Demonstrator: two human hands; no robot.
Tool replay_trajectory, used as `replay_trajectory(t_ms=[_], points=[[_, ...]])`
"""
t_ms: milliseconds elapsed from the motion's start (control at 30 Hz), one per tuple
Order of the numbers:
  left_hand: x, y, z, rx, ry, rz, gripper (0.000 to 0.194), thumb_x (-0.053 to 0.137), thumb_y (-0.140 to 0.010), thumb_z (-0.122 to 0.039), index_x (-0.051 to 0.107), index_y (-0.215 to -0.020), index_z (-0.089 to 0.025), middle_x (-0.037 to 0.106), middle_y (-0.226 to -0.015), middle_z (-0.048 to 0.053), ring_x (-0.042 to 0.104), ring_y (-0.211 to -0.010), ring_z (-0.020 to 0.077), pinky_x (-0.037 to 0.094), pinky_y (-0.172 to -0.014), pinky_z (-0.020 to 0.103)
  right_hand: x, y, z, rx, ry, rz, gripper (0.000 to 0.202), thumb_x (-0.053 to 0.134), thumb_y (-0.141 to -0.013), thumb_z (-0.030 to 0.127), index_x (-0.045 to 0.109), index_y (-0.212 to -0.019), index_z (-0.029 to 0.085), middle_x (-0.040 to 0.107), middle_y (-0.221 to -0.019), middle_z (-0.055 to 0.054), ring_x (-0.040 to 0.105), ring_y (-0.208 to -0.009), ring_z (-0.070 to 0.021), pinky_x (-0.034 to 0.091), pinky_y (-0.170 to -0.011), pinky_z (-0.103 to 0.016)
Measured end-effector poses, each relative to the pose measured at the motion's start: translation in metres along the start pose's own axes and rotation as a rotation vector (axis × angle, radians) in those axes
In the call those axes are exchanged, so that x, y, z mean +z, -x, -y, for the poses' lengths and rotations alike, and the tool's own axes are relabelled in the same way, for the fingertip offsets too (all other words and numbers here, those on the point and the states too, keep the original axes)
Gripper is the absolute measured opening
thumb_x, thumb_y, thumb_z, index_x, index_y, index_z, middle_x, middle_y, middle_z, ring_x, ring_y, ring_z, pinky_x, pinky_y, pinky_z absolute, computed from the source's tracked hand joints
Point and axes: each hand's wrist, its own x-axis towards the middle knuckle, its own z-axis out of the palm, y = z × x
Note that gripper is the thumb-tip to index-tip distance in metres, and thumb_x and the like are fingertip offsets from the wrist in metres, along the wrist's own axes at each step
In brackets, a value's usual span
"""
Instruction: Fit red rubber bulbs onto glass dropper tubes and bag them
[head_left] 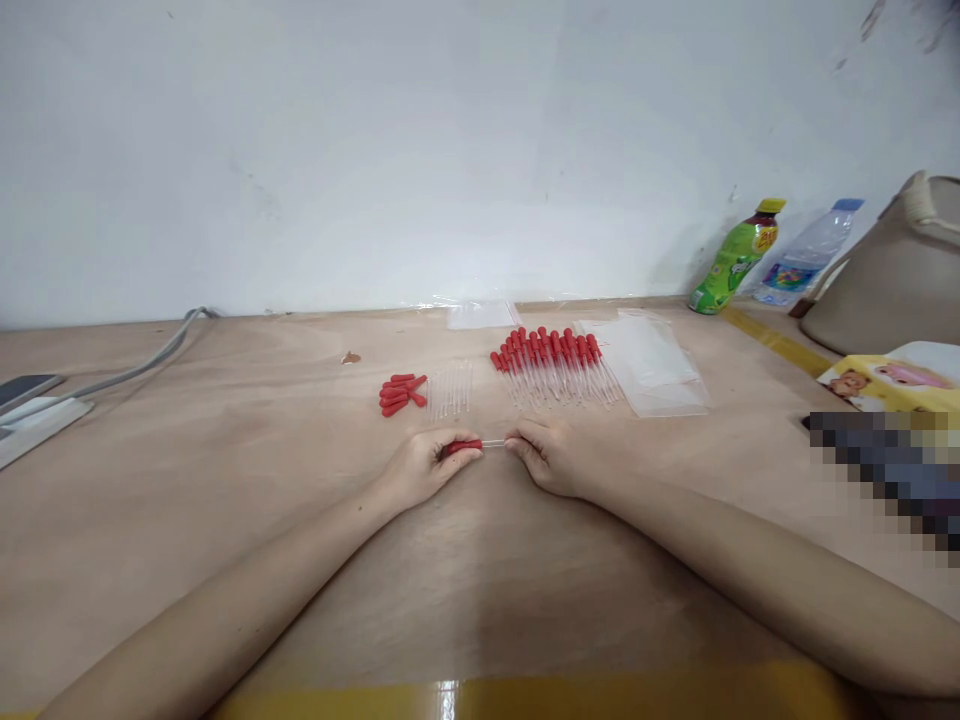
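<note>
My left hand (429,466) is closed around a red rubber dropper bulb (466,445). Between finger and thumb, my right hand (546,456) pinches a thin clear glass tube (493,443), whose left end meets the bulb's mouth. How far the tube sits inside the bulb I cannot tell. Beyond my left hand lies a small heap of loose red bulbs (399,394). Beside it, several bare glass tubes (451,388) lie in a row. Farther right, many droppers with red bulbs on clear tubes (555,360) lie side by side, bulbs toward the wall.
Clear plastic bags (660,365) lie right of the droppers. A green bottle (739,258), a clear water bottle (806,255) and a beige bag (885,270) stand at the back right. A grey cable (150,362) runs along the left. Yellow tape (337,700) lines the near edge.
</note>
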Motion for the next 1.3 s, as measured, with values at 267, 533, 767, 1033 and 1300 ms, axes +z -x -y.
replay_trajectory(t_ms=[267,533,767,1033,1300], points=[[-0.001,-0.001,-0.002,0.026,-0.003,0.034,0.015,0.054,-0.081,-0.027,0.063,-0.086,-0.017,0.065,-0.077,0.002,0.058,-0.064,0.0115,0.046,-0.059,0.022,0.000,-0.002,0.006,0.062,0.033,0.095,0.021,0.039,-0.087,0.021,0.057,-0.078,0.016,0.061,-0.073,-0.005,0.055,-0.069,-0.0140,0.041,-0.062,-0.024],[-0.001,-0.001,0.000,0.080,-0.051,0.025,0.017,0.053,-0.082,-0.028,0.064,-0.088,-0.016,0.066,-0.081,0.004,0.060,-0.070,0.0127,0.047,-0.064,0.024,-0.001,-0.004,0.008,0.114,-0.002,0.136,0.022,0.041,-0.086,0.018,0.057,-0.071,0.015,0.059,-0.067,-0.003,0.051,-0.061,-0.0114,0.038,-0.058,-0.022],[-0.005,0.000,0.002,0.231,-0.102,-0.038,0.015,0.053,-0.082,-0.026,0.063,-0.090,-0.017,0.067,-0.083,0.004,0.061,-0.074,0.0136,0.049,-0.067,0.025,-0.013,-0.010,0.019,0.147,0.014,0.215,0.021,0.041,-0.086,0.019,0.058,-0.074,0.016,0.060,-0.070,-0.003,0.051,-0.063,-0.0112,0.037,-0.059,-0.022],[-0.009,0.000,0.009,0.172,-0.150,-0.177,0.029,0.055,-0.080,-0.026,0.056,-0.108,-0.017,0.062,-0.093,0.008,0.059,-0.075,0.0134,0.051,-0.065,0.025,-0.049,-0.025,0.006,0.364,0.125,0.267,0.019,0.046,-0.080,0.022,0.062,-0.071,0.018,0.063,-0.066,-0.002,0.052,-0.057,-0.0120,0.033,-0.052,-0.022],[-0.008,-0.003,0.014,0.183,-0.141,-0.014,0.017,0.051,-0.082,-0.022,0.062,-0.094,-0.017,0.062,-0.093,0.007,0.059,-0.081,0.0146,0.049,-0.071,0.028,-0.072,-0.053,-0.069,0.937,0.353,-0.181,0.031,0.043,-0.078,0.037,0.062,-0.063,0.016,0.062,-0.066,-0.008,0.057,-0.066,-0.0197,0.037,-0.055,-0.027]])
